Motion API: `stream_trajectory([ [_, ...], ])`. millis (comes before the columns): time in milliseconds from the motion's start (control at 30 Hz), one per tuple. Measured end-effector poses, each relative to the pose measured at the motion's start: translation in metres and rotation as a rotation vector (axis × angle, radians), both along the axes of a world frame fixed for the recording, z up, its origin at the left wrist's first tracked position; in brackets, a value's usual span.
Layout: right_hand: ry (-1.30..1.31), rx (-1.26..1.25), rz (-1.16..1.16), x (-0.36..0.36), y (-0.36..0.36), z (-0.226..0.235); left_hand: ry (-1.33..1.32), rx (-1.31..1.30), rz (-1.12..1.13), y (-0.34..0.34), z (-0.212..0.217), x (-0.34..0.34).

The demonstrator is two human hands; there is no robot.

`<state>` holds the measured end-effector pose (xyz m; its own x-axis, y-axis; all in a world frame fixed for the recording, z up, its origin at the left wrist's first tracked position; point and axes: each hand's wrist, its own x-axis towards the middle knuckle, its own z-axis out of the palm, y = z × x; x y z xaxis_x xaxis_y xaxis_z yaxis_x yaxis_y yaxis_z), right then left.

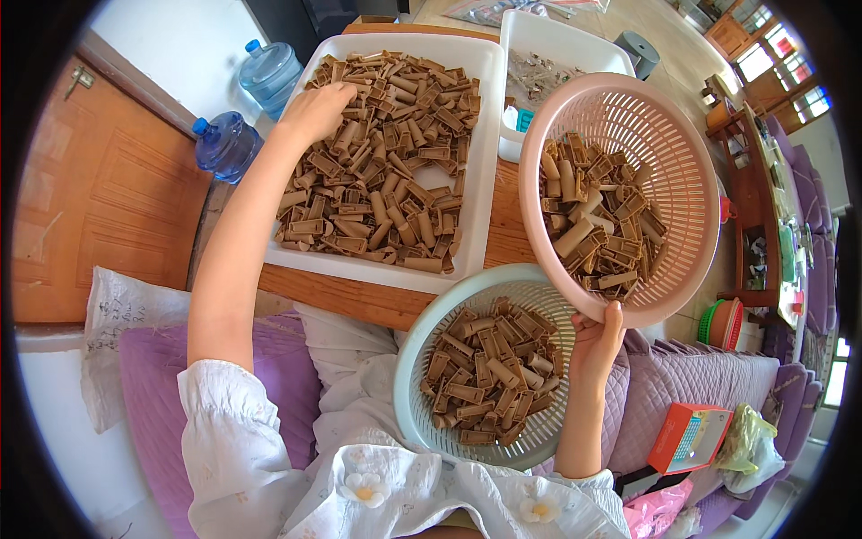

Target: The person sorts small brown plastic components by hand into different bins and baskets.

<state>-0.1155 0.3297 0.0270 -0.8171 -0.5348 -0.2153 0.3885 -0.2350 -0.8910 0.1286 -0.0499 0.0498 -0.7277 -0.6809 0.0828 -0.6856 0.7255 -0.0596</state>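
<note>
A white tray on the wooden table is filled with small brown half-tube plastic pieces. At its far left side my left hand reaches in among the pieces, fingers curled together; what they hold is hidden. My right hand grips the near rim of a pink slotted basket, thumb up against the rim. This basket is tilted and holds more brown pieces. A pale green basket with similar pieces rests at my lap, its right side near my right forearm.
Behind the pink basket stands a second white bin with small scraps in it. Two blue water jugs are by the wall at the left. The wooden table edge runs in front of me. A purple quilted sofa extends right, with a red box on it.
</note>
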Motion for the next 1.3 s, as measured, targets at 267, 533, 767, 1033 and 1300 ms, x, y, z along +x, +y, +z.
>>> stream_trajectory([
  [267, 0.002, 0.000, -0.001, -0.001, 0.001, -0.001, -0.054, -0.083, -0.031, 0.022, 0.017, -0.039],
  [533, -0.003, 0.009, -0.022, -0.002, 0.000, -0.003, -0.115, 0.063, -0.111, 0.022, -0.018, -0.060],
  [767, -0.002, 0.003, -0.014, -0.002, 0.001, -0.003, -0.324, 0.003, 0.030, 0.024, -0.025, -0.081],
  [1033, -0.005, -0.002, -0.014, -0.002, 0.001, -0.001, -0.347, 0.019, 0.109, 0.026, -0.021, -0.081],
  [1300, 0.002, 0.001, 0.018, -0.003, 0.003, -0.001, -0.112, 0.191, -0.021, 0.042, -0.002, -0.087],
])
